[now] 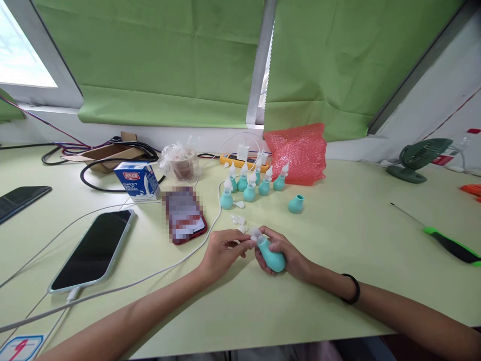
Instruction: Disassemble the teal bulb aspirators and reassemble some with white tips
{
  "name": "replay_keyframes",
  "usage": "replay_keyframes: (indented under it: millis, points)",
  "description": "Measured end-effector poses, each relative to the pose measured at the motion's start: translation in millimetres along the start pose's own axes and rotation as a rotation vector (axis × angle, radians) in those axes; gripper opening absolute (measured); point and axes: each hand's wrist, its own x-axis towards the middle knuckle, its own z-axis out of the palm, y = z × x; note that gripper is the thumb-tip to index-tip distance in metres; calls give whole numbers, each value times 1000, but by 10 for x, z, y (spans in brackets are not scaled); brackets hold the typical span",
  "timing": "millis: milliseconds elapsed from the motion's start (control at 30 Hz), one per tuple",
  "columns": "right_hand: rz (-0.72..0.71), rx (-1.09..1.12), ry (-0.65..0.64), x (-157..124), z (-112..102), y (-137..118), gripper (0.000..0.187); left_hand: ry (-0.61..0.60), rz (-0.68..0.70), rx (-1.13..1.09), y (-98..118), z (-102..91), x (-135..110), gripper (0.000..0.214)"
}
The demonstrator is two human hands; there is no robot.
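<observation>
My right hand is wrapped round a teal rubber squeeze bulb, whose neck points up and to the left. At that neck, my left hand pinches a small clear plastic piece between thumb and finger; how far it sits in the bulb cannot be made out. Beyond the hands stand several teal nasal aspirators with clear tips. A teal bulb without a tip lies to their right. Small loose clear parts and a clear tip lie between the hands and the group.
To the left are a phone on a charging cable, a red-edged phone and a blue milk carton. An orange power strip and red bubble wrap stand behind. On the right are a screwdriver and green fan.
</observation>
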Motion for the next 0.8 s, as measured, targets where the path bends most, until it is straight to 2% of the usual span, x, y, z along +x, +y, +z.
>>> replay_keyframes:
  millis: [133,333,567,700,800]
  points:
    - [13,-23,17,-9,0,26,20,-22,-30,2,1,3,-4,22]
    - [-27,-130,106,-50,67,57,18,49,12,136,0,49,-49,22]
    - [-92,-173,154,-61,105,77,14,159,-96,-61,20,68,-36,18]
    - [-96,-183,165,-56,104,75,15,122,-126,-125,32,66,-37,18]
    - [-84,-197,167,-60,110,58,14,113,-113,-95,15,65,-43,18]
